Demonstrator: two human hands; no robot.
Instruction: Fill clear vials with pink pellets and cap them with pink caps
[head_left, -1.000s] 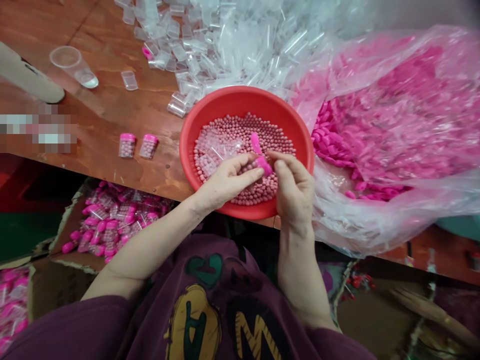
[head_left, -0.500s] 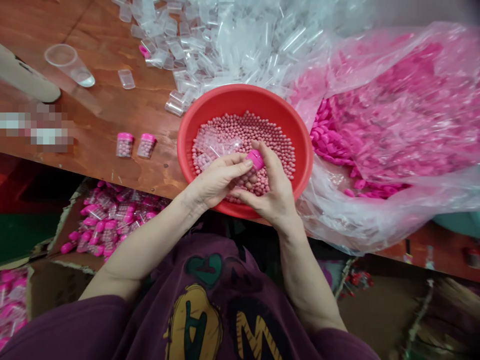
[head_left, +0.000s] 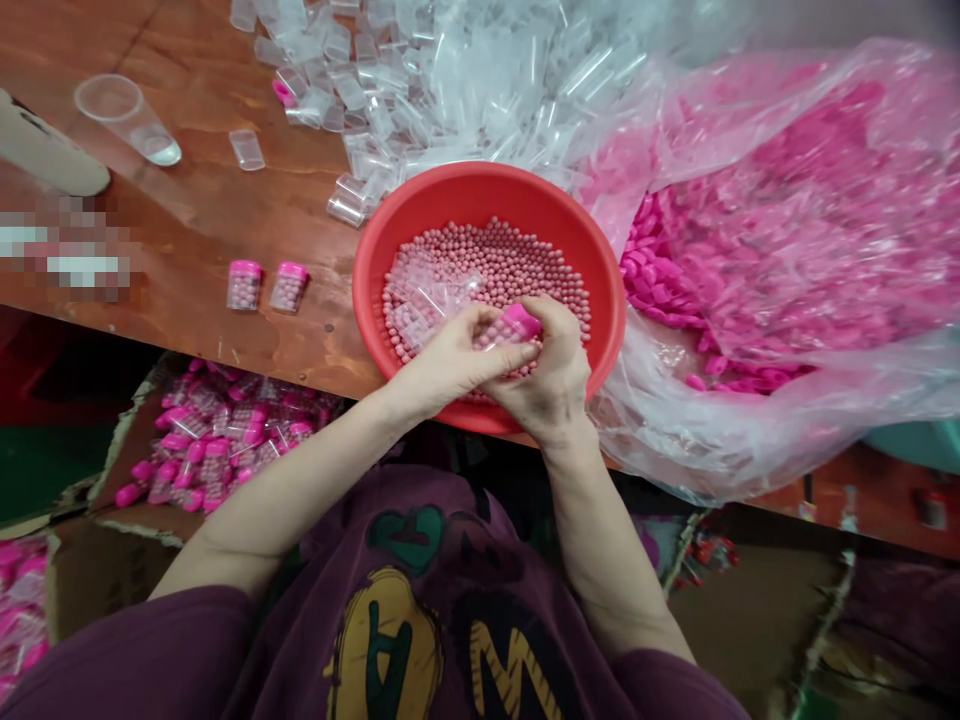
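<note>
Between my two hands is a small clear jar [head_left: 498,330] filled with pink beads, with a bright pink cap on it, tilted with the cap to the right. My left hand [head_left: 457,355] is closed around the jar's clear body. My right hand [head_left: 551,370] is closed at the cap end, its fingers curled against the pink cap. Both hands are over a red basin [head_left: 367,280] that holds loose pink beads [head_left: 499,245]. Several clear jars [head_left: 427,295] without caps lie on the beads, left of my hands.
Two capped jars [head_left: 244,286] stand on the wooden table [head_left: 315,340]. Beyond the basin lies a heap of clear jars [head_left: 420,80]. A plastic bag [head_left: 697,440] of pink caps [head_left: 660,270] sits at the right. Below left is a cardboard box [head_left: 112,560] of capped jars. A clear cup [head_left: 131,120] lies far left.
The jar has turned from nearly upright to lying more on its side. My right hand has curled in from spread fingers to close on the cap, and my left thumb now reaches across the jar.
</note>
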